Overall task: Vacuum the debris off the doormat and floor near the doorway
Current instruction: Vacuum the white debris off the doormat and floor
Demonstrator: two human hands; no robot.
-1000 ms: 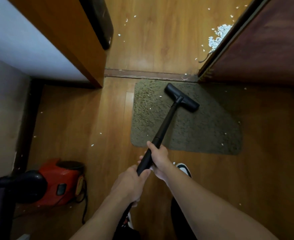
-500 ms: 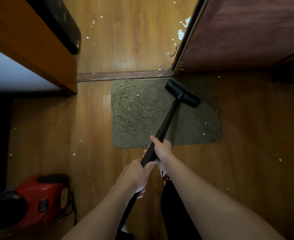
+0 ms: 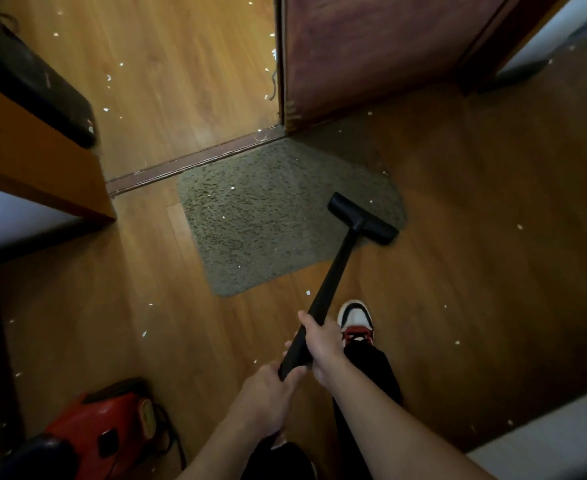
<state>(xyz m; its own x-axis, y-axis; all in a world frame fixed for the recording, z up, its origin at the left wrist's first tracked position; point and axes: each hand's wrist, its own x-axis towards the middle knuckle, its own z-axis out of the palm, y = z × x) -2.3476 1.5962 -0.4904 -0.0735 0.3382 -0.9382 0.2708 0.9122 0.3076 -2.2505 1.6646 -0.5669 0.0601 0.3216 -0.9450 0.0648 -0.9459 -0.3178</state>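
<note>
A red canister vacuum (image 3: 112,427) sits on the wood floor (image 3: 475,271) at lower left, close behind the person so the wand can likely reach the doorway. White scraps of debris (image 3: 144,333) dot the boards around it and beyond the threshold strip (image 3: 195,160). The grey-green doormat (image 3: 250,223) lies just inside the threshold, a few flecks on its left half. The left hand (image 3: 267,393) is closed around the lower end of the black wand (image 3: 330,285), and the right hand (image 3: 319,351) is wrapped around it just above, a two-handed grip that would steady each stroke. The wand's long axis runs from the hands up and right toward the open door (image 3: 371,53). Its floor nozzle (image 3: 363,218) rests on the mat's right edge, lying crosswise to the wand. A sneaker (image 3: 356,322) stands beside the wand.
</note>
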